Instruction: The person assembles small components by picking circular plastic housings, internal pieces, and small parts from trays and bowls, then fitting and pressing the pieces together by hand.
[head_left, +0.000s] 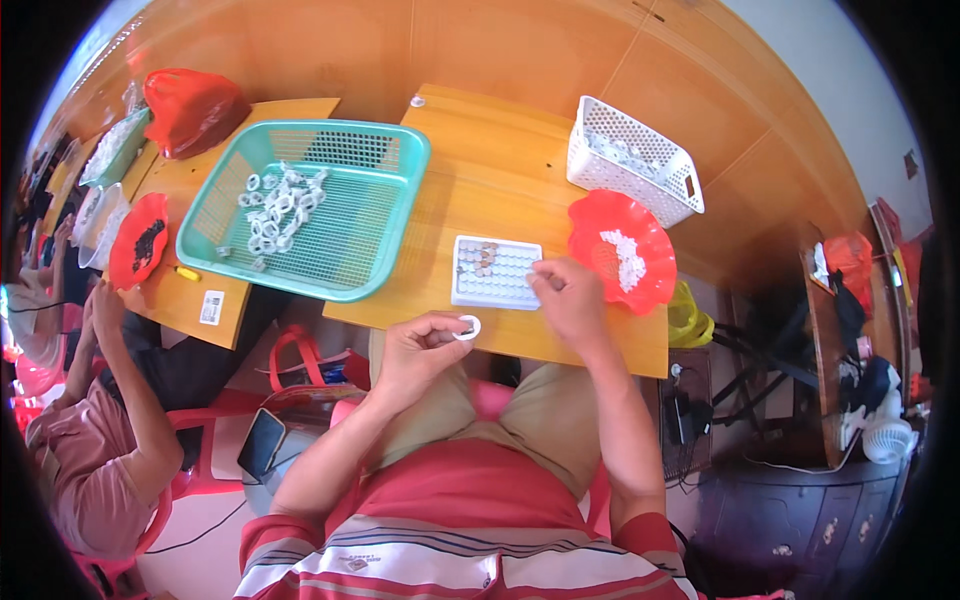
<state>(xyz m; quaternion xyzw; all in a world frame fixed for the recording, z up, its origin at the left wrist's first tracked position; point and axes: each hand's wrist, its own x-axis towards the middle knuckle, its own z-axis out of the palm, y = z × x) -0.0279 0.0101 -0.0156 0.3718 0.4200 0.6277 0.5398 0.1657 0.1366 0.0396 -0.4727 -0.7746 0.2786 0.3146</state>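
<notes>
My left hand point(424, 352) is closed in a pinch around a small white ring-shaped part point(468, 319), held just off the table's front edge. My right hand point(572, 302) has its fingertips pressed together at the right edge of a white tray point(462, 300); what they hold, if anything, is too small to tell. Rows of small round pieces fill the tray, and several brownish ones point(486, 258) stand out among the pale ones. A teal basket point(345, 292) to the left holds a loose heap of white ring-shaped parts point(285, 210).
Right of the tray, a red scalloped dish point(647, 210) holds small white pieces, with a white perforated basket point(630, 180) behind it. At left, a co-worker point(110, 440) sits by a red dish point(128, 235) of dark pieces, a yellow tool point(187, 273) and a red bag point(195, 110).
</notes>
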